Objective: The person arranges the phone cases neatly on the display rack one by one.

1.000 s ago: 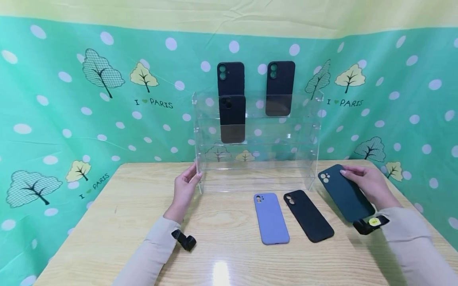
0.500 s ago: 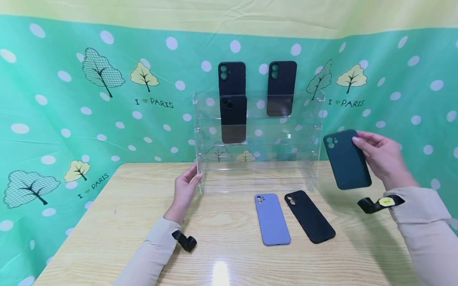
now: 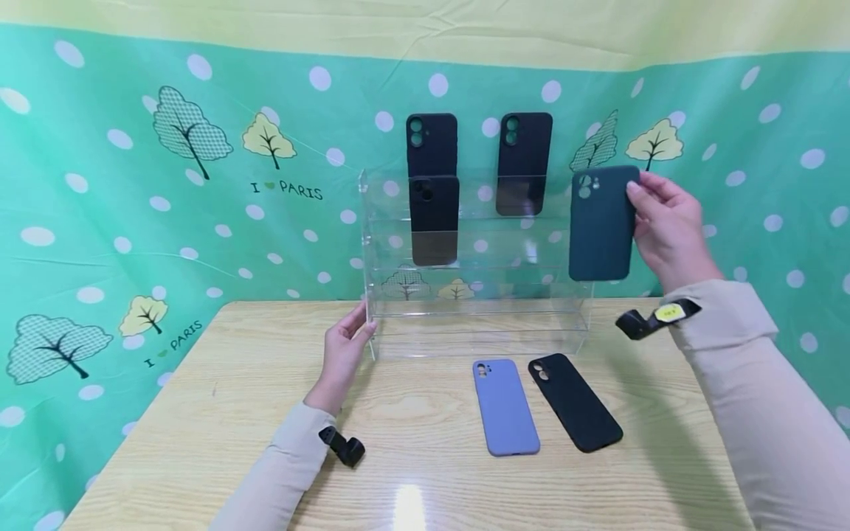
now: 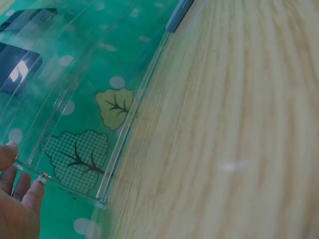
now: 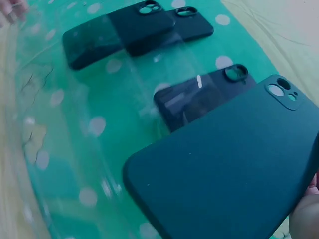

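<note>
The dark green phone case (image 3: 603, 228) is up in the air at the right, its back facing the viewer, nearly upright, with the camera cutouts at its top left. The right hand (image 3: 671, 228) holds it in a narrow grip, thumb on the near face at the upper right edge. Seen from the head, the case overlaps the right end of a clear tiered rack (image 3: 478, 307); whether the two touch cannot be told.

The left hand (image 3: 341, 350) has its grip closed about the rack's left edge, low down, with the thumb on the near side.

Three dark cases stand in the rack: a top left case (image 3: 432, 147), a top right case (image 3: 524, 151), and a lower case (image 3: 434, 217) one tier down, overlapping the top left one from the near side.

Near the rack's right half, a lavender-blue case (image 3: 507, 409) and a black case (image 3: 576, 404) lie flat on the wood-grain surface (image 3: 199, 442), side by side, the black one to the right and more slanted. A green dotted cloth (image 3: 285, 243) with printed trees hangs on the far side.
</note>
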Demonstrator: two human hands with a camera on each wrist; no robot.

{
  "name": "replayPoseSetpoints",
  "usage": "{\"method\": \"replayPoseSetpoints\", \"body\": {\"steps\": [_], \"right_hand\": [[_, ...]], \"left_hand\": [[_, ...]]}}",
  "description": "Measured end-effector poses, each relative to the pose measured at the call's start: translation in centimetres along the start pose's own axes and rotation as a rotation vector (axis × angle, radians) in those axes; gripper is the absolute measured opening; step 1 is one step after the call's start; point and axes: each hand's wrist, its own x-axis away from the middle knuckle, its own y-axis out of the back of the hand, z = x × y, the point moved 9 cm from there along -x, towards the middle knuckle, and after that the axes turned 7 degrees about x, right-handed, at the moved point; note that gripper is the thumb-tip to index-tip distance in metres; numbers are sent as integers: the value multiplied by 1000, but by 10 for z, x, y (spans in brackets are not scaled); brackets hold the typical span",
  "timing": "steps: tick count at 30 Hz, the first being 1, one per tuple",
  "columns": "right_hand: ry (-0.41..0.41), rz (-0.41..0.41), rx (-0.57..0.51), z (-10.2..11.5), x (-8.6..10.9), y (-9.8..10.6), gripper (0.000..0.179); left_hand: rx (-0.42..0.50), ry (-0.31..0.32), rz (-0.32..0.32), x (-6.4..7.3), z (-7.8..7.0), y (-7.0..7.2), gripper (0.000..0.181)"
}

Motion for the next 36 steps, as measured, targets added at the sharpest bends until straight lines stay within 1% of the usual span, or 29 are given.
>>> {"method": "replayPoseSetpoints", "body": {"steps": [3,5,10,14,16,19,23,25,29,36], "right_hand": [[29,-12,-59,1,-10,-17,18],[51,-19,-74,1,-15,-28,17],[133,-5,-93,0,-26,-54,14],[196,3,-91,3,-33,-66,14],[219,-3,-93,5,-36,-68,15],[239,-19,-145,7,-39,-66,18],[261,-48,-232,6,-42,-60,20],[270,-55,-245,4,-44,-57,19],[279,-51,-237,-2,-46,-56,18],[284,-22,-150,-18,-45,-66,19]], "left_hand": [[-1,-4,6,0,0,0,46],[2,-4,10,-1,0,0,46],[10,-7,-4,-2,2,4,45],[13,-22,2,-2,1,3,46],[8,-27,9,-2,0,2,46],[11,-26,4,-2,-1,1,46],[14,-3,6,-2,1,0,46],[9,7,7,-3,2,0,46],[0,7,15,-3,3,-1,46],[-7,-1,15,-2,3,1,47]]}}
